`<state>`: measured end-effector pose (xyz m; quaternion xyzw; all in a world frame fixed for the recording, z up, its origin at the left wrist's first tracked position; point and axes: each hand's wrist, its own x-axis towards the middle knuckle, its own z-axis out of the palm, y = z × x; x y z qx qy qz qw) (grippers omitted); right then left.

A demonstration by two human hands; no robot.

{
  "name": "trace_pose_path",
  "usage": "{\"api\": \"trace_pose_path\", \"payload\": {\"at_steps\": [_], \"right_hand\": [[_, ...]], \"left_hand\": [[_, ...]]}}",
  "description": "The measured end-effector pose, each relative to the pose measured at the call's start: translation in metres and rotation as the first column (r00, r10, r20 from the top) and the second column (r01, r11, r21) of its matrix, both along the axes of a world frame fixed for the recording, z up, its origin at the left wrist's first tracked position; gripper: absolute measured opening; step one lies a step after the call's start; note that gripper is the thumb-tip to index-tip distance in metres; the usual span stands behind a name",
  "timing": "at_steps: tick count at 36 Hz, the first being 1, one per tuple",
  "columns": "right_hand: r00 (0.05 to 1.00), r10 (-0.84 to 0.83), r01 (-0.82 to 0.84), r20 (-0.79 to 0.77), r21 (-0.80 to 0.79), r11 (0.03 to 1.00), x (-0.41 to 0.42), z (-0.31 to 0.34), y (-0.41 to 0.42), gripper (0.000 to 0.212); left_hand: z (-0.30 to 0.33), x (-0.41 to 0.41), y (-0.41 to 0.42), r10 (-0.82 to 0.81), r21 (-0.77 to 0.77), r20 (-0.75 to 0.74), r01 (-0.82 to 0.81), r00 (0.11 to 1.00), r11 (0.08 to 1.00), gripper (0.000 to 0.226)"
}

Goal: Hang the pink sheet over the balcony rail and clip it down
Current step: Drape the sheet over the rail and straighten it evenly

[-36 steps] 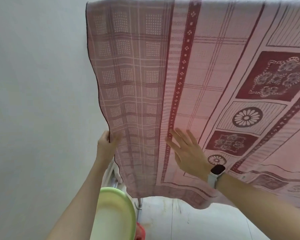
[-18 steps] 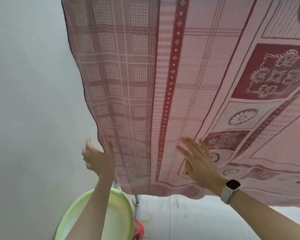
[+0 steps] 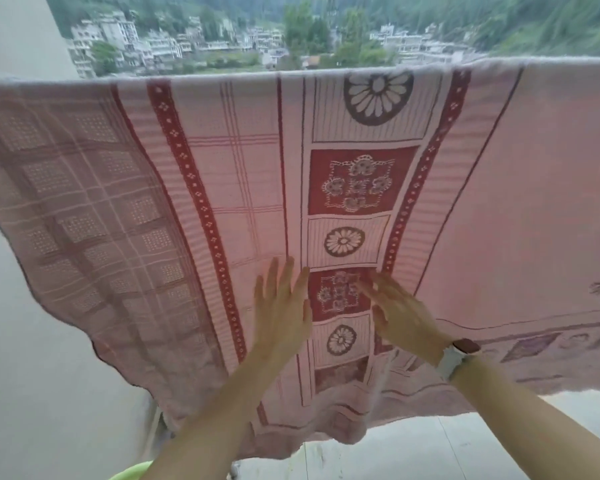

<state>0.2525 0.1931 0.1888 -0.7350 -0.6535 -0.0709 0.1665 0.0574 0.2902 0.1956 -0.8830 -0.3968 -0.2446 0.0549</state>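
Across the balcony rail, the pink sheet (image 3: pixel 326 202) is hanging, its long axis running left to right. Both hands, left (image 3: pixel 281 313) and right (image 3: pixel 402 313), are lying spread and flat against its lower middle, pinching nothing.

Soft daylight comes from outside, behind the pink sheet (image 3: pixel 326 188), and it passes through the cloth, so the middle part glows in a warm pink tone. The left part of the sheet looks darker and more grey. There are no hard shadows and no strong glare. The right hand (image 3: pixel 400 308) is smeared by motion blur, and the left hand (image 3: pixel 281 306) is a little soft too. The wide lens bends the top edge of the sheet into a curve. The distant houses (image 3: pixel 160 46) and trees are blurred.
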Motion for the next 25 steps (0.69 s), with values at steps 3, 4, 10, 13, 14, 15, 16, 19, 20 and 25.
{"api": "trace_pose_path", "payload": {"at_steps": [3, 4, 10, 13, 14, 15, 16, 19, 20, 25], "right_hand": [[1.0, -0.012, 0.012, -0.002, 0.085, 0.996, 0.038, 0.023, -0.018, 0.049], [1.0, -0.018, 0.016, 0.009, 0.161, 0.987, 0.052, 0.037, -0.023, 0.048], [0.972, -0.147, 0.008, 0.186, 0.592, 0.806, 0.16, 0.119, -0.056, 0.053], [0.941, -0.222, 0.05, 0.256, 0.542, 0.839, 0.226, 0.127, -0.077, 0.057], [0.937, -0.219, 0.07, 0.274, 0.465, 0.882, 0.249, 0.123, -0.085, 0.06], [0.933, -0.206, 0.088, 0.294, 0.371, 0.924, 0.271, 0.116, -0.094, 0.063], [0.929, -0.197, 0.108, 0.313, 0.279, 0.954, 0.292, 0.109, -0.103, 0.066], [0.93, -0.227, 0.2, 0.29, 0.121, 0.972, 0.348, 0.104, -0.139, 0.069], [0.927, -0.255, 0.231, 0.276, 0.118, 0.966, 0.366, 0.108, -0.152, 0.069], [0.886, -0.385, 0.343, 0.257, 0.193, 0.919, 0.446, 0.133, -0.207, 0.07]], "left_hand": [[0.009, 0.037, -0.019, -0.101, 0.043, -0.003, 0.101, 0.995, 0.994, 0.046], [0.021, 0.054, -0.025, -0.147, 0.089, 0.017, 0.145, 0.989, 0.985, 0.045], [0.113, 0.178, -0.063, -0.245, 0.394, 0.105, 0.186, 0.964, 0.9, 0.059], [0.127, 0.241, -0.08, -0.214, 0.387, 0.058, 0.175, 0.975, 0.905, 0.062], [0.123, 0.262, -0.086, -0.204, 0.349, 0.022, 0.184, 0.979, 0.919, 0.062], [0.115, 0.281, -0.091, -0.209, 0.305, -0.015, 0.204, 0.978, 0.93, 0.064], [0.105, 0.3, -0.097, -0.229, 0.26, -0.053, 0.234, 0.972, 0.937, 0.066], [0.087, 0.351, -0.117, -0.296, 0.209, -0.158, 0.325, 0.942, 0.923, 0.069], [0.089, 0.369, -0.124, -0.316, 0.222, -0.172, 0.35, 0.933, 0.91, 0.069], [0.128, 0.465, -0.167, -0.424, 0.332, -0.237, 0.483, 0.874, 0.81, 0.07]]}}
